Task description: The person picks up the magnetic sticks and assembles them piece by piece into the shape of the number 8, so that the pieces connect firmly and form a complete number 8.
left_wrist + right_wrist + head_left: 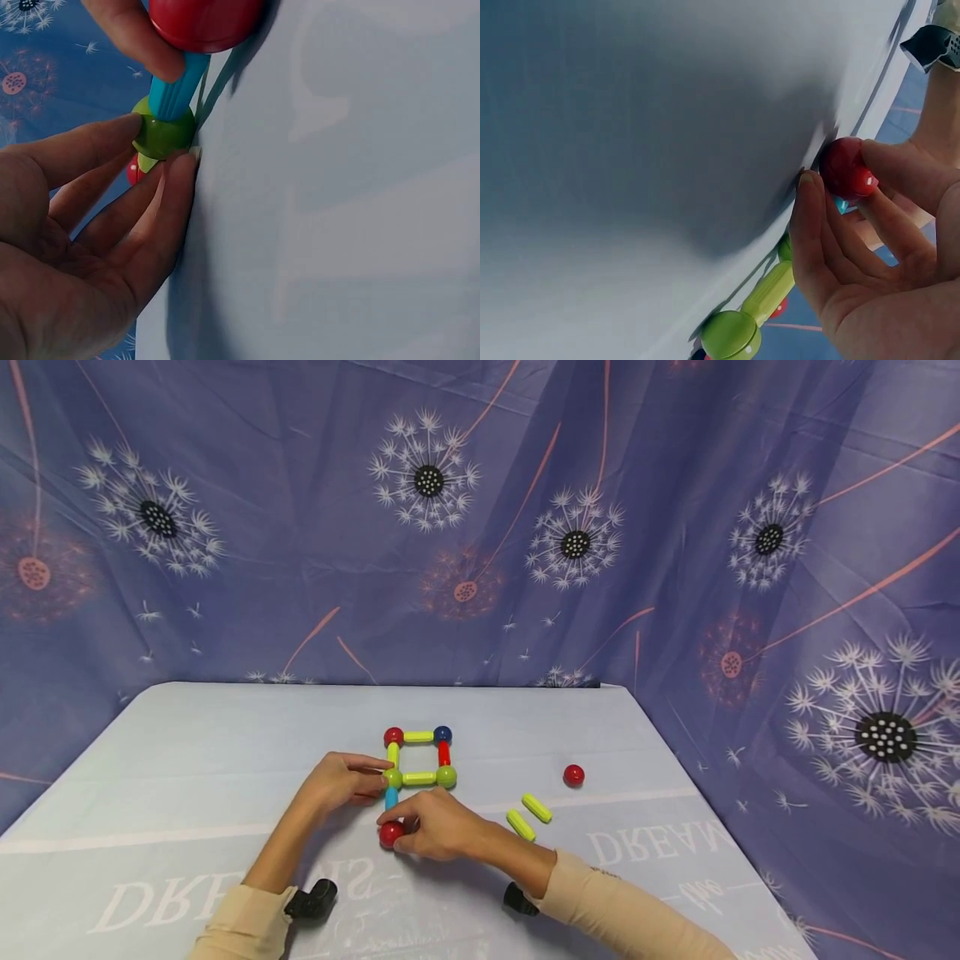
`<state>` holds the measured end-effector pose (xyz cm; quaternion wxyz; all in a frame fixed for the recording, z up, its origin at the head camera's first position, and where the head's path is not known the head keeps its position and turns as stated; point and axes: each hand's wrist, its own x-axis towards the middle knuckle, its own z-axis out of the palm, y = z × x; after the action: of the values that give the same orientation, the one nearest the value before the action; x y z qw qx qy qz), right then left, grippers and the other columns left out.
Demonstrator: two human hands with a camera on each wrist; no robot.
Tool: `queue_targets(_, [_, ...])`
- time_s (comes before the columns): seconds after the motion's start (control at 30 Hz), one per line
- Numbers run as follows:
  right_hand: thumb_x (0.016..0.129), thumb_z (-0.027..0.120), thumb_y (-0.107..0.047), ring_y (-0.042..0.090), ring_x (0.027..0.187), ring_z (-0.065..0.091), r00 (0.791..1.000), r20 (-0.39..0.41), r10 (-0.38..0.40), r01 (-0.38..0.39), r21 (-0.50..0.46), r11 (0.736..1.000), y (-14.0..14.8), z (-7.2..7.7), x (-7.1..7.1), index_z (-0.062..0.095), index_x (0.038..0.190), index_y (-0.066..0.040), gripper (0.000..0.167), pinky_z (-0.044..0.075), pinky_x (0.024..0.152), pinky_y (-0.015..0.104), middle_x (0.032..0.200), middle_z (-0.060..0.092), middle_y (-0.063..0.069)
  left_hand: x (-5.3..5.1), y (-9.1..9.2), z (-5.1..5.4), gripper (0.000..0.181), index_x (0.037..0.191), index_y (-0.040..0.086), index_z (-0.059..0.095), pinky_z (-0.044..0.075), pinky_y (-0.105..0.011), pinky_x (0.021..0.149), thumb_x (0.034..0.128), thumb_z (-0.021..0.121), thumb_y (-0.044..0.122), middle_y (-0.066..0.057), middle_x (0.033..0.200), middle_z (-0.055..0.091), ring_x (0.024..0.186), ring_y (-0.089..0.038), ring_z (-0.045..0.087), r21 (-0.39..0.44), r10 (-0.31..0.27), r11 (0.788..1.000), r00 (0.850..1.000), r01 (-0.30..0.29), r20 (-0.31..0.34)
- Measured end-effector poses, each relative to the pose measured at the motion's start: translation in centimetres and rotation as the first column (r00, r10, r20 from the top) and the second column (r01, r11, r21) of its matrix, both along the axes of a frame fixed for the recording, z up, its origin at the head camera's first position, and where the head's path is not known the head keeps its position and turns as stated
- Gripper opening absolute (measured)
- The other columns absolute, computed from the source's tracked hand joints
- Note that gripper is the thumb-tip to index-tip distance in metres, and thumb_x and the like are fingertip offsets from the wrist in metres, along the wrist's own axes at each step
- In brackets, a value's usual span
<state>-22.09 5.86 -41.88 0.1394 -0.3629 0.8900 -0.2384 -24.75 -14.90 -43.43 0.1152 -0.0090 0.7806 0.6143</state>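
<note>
On the table a square of magnetic sticks and balls has yellow sticks (419,778) on three sides and a red stick (444,753) on the right. Its corners are a red ball (393,737), a blue ball (442,734) and two green balls. My left hand (337,783) pinches the near-left green ball (166,139) between thumb and fingers. From that ball a blue stick (177,90) runs toward me, ending at another red ball (846,166). My right hand (442,825) pinches this red ball, which touches the stick in the left wrist view.
Two loose yellow sticks (528,816) lie right of my right hand. Farther right is a single red ball (573,776). A pale printed cloth covers the table (225,752), and a purple dandelion curtain (315,527) hangs behind and along the right side.
</note>
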Motion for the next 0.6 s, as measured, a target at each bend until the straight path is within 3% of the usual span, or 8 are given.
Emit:
queue_targets(0.27, [0.089, 0.076, -0.015, -0.007, 0.076, 0.059, 1.0, -0.007, -0.007, 0.007, 0.02, 1.0, -0.3, 0.1, -1.2, 0.075, 0.123, -0.023, 0.035, 0.048, 0.07, 0.013, 0.092, 0.074, -0.014, -1.5, 0.0, 0.2, 0.033, 0.122, -0.001, 0.073, 0.062, -0.038, 0.074, 0.0897, 0.073, 0.007, -0.015, 0.109, 0.076, 0.087, -0.017, 0.073, -0.063, 0.021, 0.998, 0.999, -0.019, 0.029])
queue_targets(0.6, [0.088, 0.076, -0.015, -0.007, 0.075, 0.058, 0.999, -0.025, -0.027, 0.028, 0.009, 1.0, -0.6, 0.0, -1.5, 0.075, 0.121, -0.022, 0.034, 0.047, 0.069, 0.013, 0.091, 0.075, -0.012, -2.3, -0.2, 0.0, 0.034, 0.123, -0.003, 0.071, 0.062, -0.037, 0.076, 0.0895, 0.072, 0.005, -0.013, 0.105, 0.076, 0.09, -0.018, 0.073, -0.032, 0.001, 0.999, 1.0, 0.0, 0.03])
